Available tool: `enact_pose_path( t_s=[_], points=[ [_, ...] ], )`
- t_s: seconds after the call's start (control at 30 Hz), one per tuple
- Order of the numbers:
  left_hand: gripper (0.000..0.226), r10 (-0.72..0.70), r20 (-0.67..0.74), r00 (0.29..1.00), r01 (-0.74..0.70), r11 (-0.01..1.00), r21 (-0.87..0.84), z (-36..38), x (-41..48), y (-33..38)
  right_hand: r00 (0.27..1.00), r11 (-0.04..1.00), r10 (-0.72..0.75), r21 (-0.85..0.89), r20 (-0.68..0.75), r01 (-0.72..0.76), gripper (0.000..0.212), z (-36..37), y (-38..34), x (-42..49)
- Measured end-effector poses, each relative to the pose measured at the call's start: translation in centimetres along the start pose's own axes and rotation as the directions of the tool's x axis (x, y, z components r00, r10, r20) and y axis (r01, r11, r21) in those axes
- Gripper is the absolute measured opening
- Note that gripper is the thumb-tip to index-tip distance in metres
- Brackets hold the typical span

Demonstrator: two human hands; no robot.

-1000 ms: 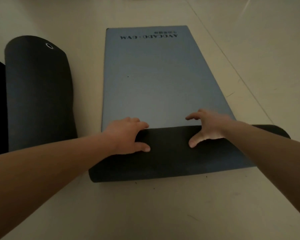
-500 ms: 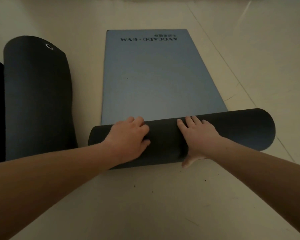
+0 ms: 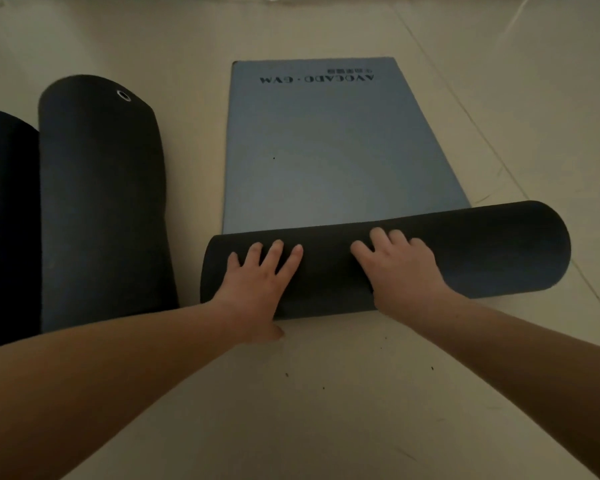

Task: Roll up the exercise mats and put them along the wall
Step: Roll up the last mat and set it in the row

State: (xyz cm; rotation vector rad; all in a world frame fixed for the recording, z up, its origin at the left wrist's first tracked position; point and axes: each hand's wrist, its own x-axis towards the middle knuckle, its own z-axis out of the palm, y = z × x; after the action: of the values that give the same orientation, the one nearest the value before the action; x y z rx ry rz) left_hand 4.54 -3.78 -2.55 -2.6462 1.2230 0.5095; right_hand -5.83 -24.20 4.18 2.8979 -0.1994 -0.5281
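Observation:
A blue exercise mat (image 3: 326, 150) with dark lettering at its far end lies flat on the floor ahead of me. Its near end is wound into a dark roll (image 3: 482, 251) lying crosswise. My left hand (image 3: 260, 285) presses on the left part of the roll with straight, spread fingers. My right hand (image 3: 399, 271) presses on the middle of the roll, fingers straight and together. Both thumbs are down at the roll's near side.
Two dark rolled mats lie lengthwise on the left: one with a metal eyelet (image 3: 101, 202) and another at the frame's edge (image 3: 4, 220). Pale tiled floor (image 3: 326, 393) surrounds everything.
The roll has grown thicker and moved away from me over the blue mat. Both hands went from gripping its edge to pressing flat on top, and the flat part is shorter.

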Motion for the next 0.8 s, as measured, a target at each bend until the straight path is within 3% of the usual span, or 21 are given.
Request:
enact_pose_path(
  t_s=[0.1, 0.2, 0.3, 0.43, 0.53, 0.6, 0.7, 0.8],
  points=[
    [0.148, -0.042, 0.013, 0.999, 0.041, 0.994, 0.099, 0.4, 0.8, 0.2, 1.0, 0.999, 0.015, -0.04, 0.021, -0.014, 0.088, 1.6, -1.1, -0.2],
    [0.143, -0.055, 0.019, 0.998, 0.051, 0.983, 0.176, 0.3, 1.8, 0.4, 0.998, 0.998, 0.054, -0.038, 0.037, -0.052, 0.111, 3.0, -1.3, 0.5],
    [0.141, -0.014, 0.014, 1.0, 0.012, 0.985, 0.171, -1.2, 2.4, -0.3, 0.997, 0.997, 0.071, -0.001, 0.007, -0.071, 0.132, 3.9, -0.5, 1.3],
    [0.13, 0.039, 0.026, 0.999, -0.042, 0.992, 0.122, -3.2, 2.0, -0.3, 0.994, 0.996, 0.062, 0.077, -0.091, -0.055, 0.134, 3.6, 0.4, 1.0],
    [0.116, 0.09, 0.004, 0.996, -0.09, 0.994, 0.062, -4.7, 0.9, 1.7, 0.984, 0.996, -0.056, 0.061, -0.171, 0.067, 0.122, 3.2, 1.2, -0.1],
    [0.105, 0.123, 0.027, 0.992, -0.123, 0.992, -0.003, -5.6, 0.2, 3.1, 0.984, 0.991, -0.118, 0.05, -0.132, 0.126, 0.119, 2.9, 1.9, -1.0],
    [0.097, 0.155, 0.173, 0.973, -0.124, 0.977, -0.173, -6.9, 0.0, 3.6, 0.985, 0.978, -0.175, 0.115, -0.006, 0.174, 0.12, 1.4, 3.2, -1.8],
    [0.095, 0.171, 0.344, 0.923, -0.018, 0.914, -0.404, -7.7, 0.7, 2.2, 0.972, 0.967, -0.204, 0.181, 0.117, 0.181, 0.119, -0.6, 3.7, -1.8]
  ],
)
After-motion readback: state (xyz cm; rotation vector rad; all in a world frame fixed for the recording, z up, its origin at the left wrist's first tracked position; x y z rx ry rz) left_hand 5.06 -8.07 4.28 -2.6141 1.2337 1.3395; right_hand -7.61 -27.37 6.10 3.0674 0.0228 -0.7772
